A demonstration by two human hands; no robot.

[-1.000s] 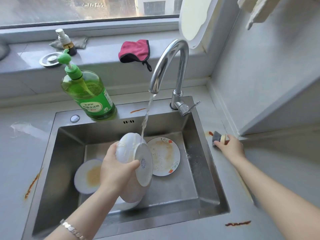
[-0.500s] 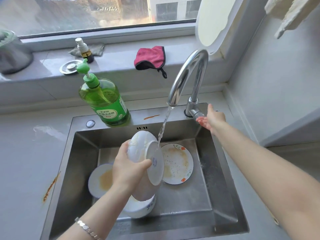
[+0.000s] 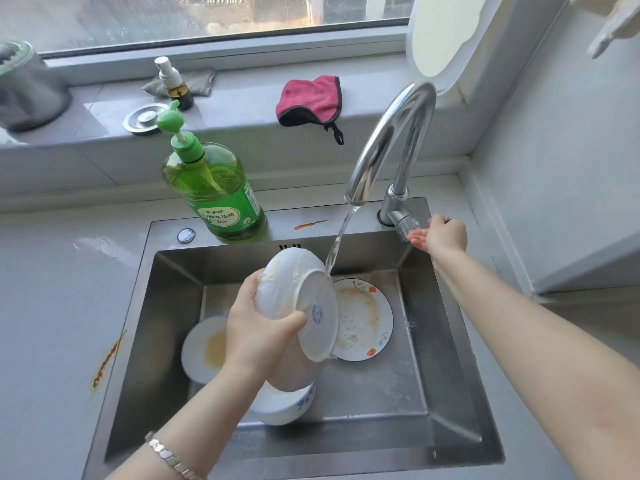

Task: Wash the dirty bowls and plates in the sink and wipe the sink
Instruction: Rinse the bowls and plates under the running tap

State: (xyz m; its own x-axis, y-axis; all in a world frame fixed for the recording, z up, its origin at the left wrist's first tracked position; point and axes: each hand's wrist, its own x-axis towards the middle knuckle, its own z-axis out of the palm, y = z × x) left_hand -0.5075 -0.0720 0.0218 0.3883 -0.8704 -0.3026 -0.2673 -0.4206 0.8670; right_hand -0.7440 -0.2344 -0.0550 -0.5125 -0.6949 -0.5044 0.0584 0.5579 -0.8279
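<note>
My left hand grips a white bowl tilted on its side over the steel sink, its blue-marked underside facing right. Water from the tap runs onto it. My right hand rests on the tap lever with the fingers straight. On the sink floor lie a dirty floral-rimmed plate, a dirty bowl at the left and a blue-patterned bowl, partly hidden by my left arm.
A green dish-soap bottle stands on the sink's back rim. On the windowsill lie a pink cloth, a spray bottle and a metal sink stopper. Orange sauce streaks mark the left counter and the back rim.
My right hand left the sponge on the right counter and moved to the tap lever. My left hand keeps the bowl under the running water.
</note>
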